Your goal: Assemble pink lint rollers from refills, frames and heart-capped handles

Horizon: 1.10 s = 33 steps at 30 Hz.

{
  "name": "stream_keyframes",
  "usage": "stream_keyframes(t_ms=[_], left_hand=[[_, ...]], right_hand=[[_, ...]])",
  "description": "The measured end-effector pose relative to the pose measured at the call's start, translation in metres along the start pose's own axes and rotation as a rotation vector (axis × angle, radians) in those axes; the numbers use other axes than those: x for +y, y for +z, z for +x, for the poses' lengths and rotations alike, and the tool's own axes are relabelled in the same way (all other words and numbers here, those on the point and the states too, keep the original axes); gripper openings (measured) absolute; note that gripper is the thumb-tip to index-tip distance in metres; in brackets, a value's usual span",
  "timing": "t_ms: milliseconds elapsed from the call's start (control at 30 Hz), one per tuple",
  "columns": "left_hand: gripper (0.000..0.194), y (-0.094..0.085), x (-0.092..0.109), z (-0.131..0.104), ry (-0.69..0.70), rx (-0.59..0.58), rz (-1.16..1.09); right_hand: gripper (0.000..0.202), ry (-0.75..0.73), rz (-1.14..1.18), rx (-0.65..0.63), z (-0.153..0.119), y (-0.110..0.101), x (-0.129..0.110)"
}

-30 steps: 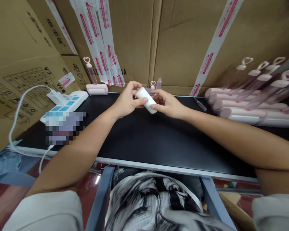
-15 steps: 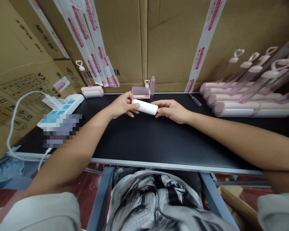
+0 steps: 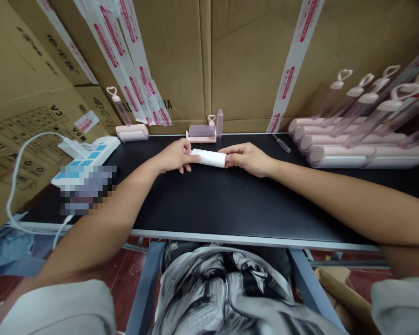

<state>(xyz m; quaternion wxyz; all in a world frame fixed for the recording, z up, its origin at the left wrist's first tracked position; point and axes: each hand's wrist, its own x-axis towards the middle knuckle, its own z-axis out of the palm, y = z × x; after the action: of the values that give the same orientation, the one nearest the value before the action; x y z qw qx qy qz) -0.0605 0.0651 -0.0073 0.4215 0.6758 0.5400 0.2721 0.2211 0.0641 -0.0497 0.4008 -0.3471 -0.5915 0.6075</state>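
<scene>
A white roll (image 3: pixel 208 158) lies level between my hands, just above the black table (image 3: pixel 209 200). My left hand (image 3: pixel 176 156) grips its left end, with the thumb on the front. On its right end the fingers and thumb of my right hand (image 3: pixel 246 159) are closed. Behind the roll sits a pink holder with a clear lilac cover (image 3: pixel 201 133) and a small heart-shaped loop. Beside that stands a slim lilac tube (image 3: pixel 219 123).
Several pink rollers (image 3: pixel 338 156) with clear heart-topped handles are at the right, near a small screwdriver (image 3: pixel 282 144). Another pink roller (image 3: pixel 132 132) sits back left. A power strip (image 3: pixel 87 163) with a white cable lies at the left. Cardboard boxes (image 3: pixel 244 60) stand behind.
The roll has turned slightly, now closer to level, and both hands have shifted slightly with it. The whole view has moved a little.
</scene>
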Motion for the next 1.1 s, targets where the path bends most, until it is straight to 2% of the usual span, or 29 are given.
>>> stream_keyframes(t_ms=[200,367,533,667,767,833,933,1033,1100], left_hand=[[0.054,0.0,0.004,-0.006,-0.028,-0.036,0.204],[0.055,0.0,0.002,-0.005,-0.006,-0.049,0.274],[0.044,-0.009,0.009,-0.009,-0.008,0.016,0.316],[0.03,-0.025,0.018,-0.008,0.034,0.164,0.221],[0.029,-0.034,0.025,0.013,0.097,0.332,0.151],[0.033,-0.037,0.029,0.037,0.183,0.429,0.215],[0.031,-0.039,0.031,0.08,0.283,0.527,0.401],[0.024,-0.038,0.026,0.115,0.255,0.544,0.514],[0.029,-0.038,0.019,0.129,0.246,0.502,0.536]], right_hand=[[0.035,-0.094,-0.199,0.042,0.001,0.0,-0.001],[0.046,-0.248,-0.406,0.102,0.004,-0.004,0.007],[0.027,-0.3,-0.485,0.216,0.008,-0.011,0.004],[0.011,-0.393,-0.624,0.323,0.016,-0.022,-0.024],[0.014,-0.523,-0.862,0.351,0.035,-0.025,-0.054],[0.021,-0.577,-1.02,0.325,0.055,-0.021,-0.073],[0.036,-0.562,-1.206,0.251,0.093,-0.006,-0.093],[0.039,-0.536,-1.402,0.143,0.127,0.01,-0.103],[0.037,-0.518,-1.513,0.074,0.145,0.017,-0.103]])
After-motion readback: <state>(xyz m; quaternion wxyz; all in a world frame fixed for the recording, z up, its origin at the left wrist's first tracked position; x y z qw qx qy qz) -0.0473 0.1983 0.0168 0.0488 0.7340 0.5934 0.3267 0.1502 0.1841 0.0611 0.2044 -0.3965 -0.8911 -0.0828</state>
